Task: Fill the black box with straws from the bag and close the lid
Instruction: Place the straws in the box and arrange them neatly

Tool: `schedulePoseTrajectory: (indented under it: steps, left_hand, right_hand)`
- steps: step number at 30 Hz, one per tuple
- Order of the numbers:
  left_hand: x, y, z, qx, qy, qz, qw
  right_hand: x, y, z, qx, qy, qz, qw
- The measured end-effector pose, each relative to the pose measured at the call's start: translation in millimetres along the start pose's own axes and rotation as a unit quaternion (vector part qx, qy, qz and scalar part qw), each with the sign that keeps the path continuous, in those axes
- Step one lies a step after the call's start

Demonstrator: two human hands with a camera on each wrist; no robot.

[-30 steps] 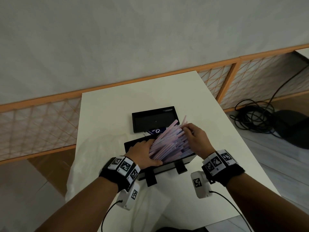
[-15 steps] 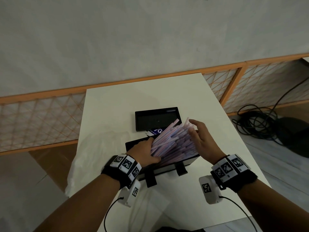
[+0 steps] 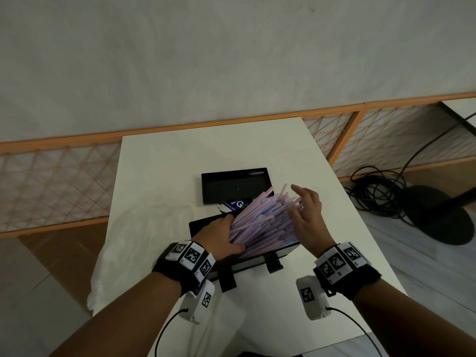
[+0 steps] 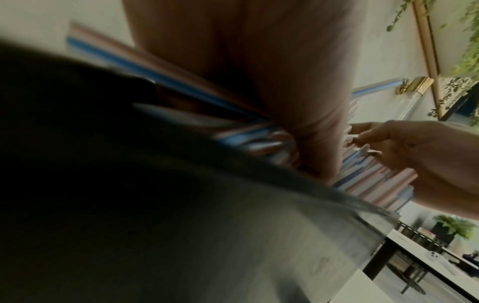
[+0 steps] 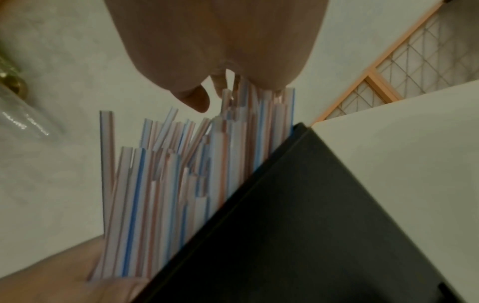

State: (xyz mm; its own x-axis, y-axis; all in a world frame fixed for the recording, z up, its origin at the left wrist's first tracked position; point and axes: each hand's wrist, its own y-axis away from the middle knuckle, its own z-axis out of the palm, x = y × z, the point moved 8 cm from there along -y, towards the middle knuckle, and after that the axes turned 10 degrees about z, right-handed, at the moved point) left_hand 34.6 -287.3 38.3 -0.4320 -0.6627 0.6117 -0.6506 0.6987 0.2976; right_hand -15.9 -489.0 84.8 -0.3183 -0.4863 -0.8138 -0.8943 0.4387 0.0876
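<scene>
A thick bundle of pink, blue and white striped straws [image 3: 262, 222] stands tilted in the open black box [image 3: 283, 252], upper ends leaning far right. My left hand [image 3: 229, 234] grips the bundle's lower end, thumb across it. My right hand [image 3: 296, 202] is open, fingers spread, and its fingertips [image 5: 220, 88] touch the uneven straw tips [image 5: 181, 164]. The box wall [image 5: 311, 205] rises beside the straws. The black lid [image 3: 234, 185] lies flat behind the box. A blue-labelled straw bag [image 3: 235, 204] lies between lid and box. The left wrist view shows the straws [image 4: 181, 88] and my right hand [image 4: 427, 155].
The white table [image 3: 206, 150] carries crumpled clear plastic [image 3: 134, 238] at its left side. Two black clasps [image 3: 226, 280] hang at the box front. To the right, on the floor, are coiled cables [image 3: 373, 194] and a round black base [image 3: 438, 217]. A wooden lattice rail [image 3: 51, 181] runs behind.
My right hand let go of the straws' upper ends, opened and drew back to the right. The bundle now tilts up more steeply. My left hand keeps its hold.
</scene>
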Motion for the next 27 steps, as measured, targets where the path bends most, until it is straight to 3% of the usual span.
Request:
schedulePoseTrajectory:
  steps: [3, 8, 10, 12, 14, 15, 17, 19, 21, 23, 27]
  left_hand:
    - [-1.3, 0.0, -2.8, 0.01, 0.015, 0.004, 1.0]
    - [10.2, -3.2, -8.5, 0.024, 0.068, 0.041, 0.997]
    - [20.7, -6.9, -14.0, 0.032, 0.081, 0.058, 0.995]
    - [28.1, -10.1, -17.3, 0.042, 0.094, 0.065, 0.993]
    - [30.9, -11.9, -16.6, 0.041, 0.094, 0.055, 0.993]
    - [30.1, -13.5, -15.7, 0.037, 0.09, 0.046, 0.994]
    - [30.2, -16.3, -9.5, 0.013, 0.065, 0.038, 0.997]
    - [33.6, -17.9, -7.5, -0.002, 0.025, 0.048, 0.999]
    - [30.7, -13.7, -11.1, 0.014, 0.036, 0.035, 0.999]
    - [21.8, -7.2, -16.6, 0.04, 0.051, 0.023, 0.998]
    - [2.3, 10.9, -18.5, 0.026, 0.074, 0.017, 0.997]
  right_hand:
    - [0.9, -2.9, -1.5, -0.003, -0.028, -0.001, 1.0]
    - [2.5, -1.7, 12.1, -0.115, -0.023, 0.058, 0.991]
    - [-6.2, -2.6, 3.7, -0.11, -0.035, 0.045, 0.992]
    - [-22.2, -3.4, -16.6, -0.037, -0.027, 0.002, 0.999]
    - [-57.0, 4.9, -32.1, 0.022, 0.005, -0.101, 0.995]
    - [-81.1, 12.9, -29.5, 0.013, 0.045, -0.164, 0.985]
    - [-117.0, 34.7, 2.3, -0.061, 0.223, -0.283, 0.931]
    - [-116.5, 48.8, 44.9, -0.127, 0.442, -0.344, 0.819]
    - [-89.8, 46.2, 70.5, -0.173, 0.596, -0.317, 0.717]
    - [-71.2, 38.4, 75.8, -0.181, 0.647, -0.281, 0.685]
    - [-61.3, 34.7, 77.6, -0.192, 0.655, -0.262, 0.683]
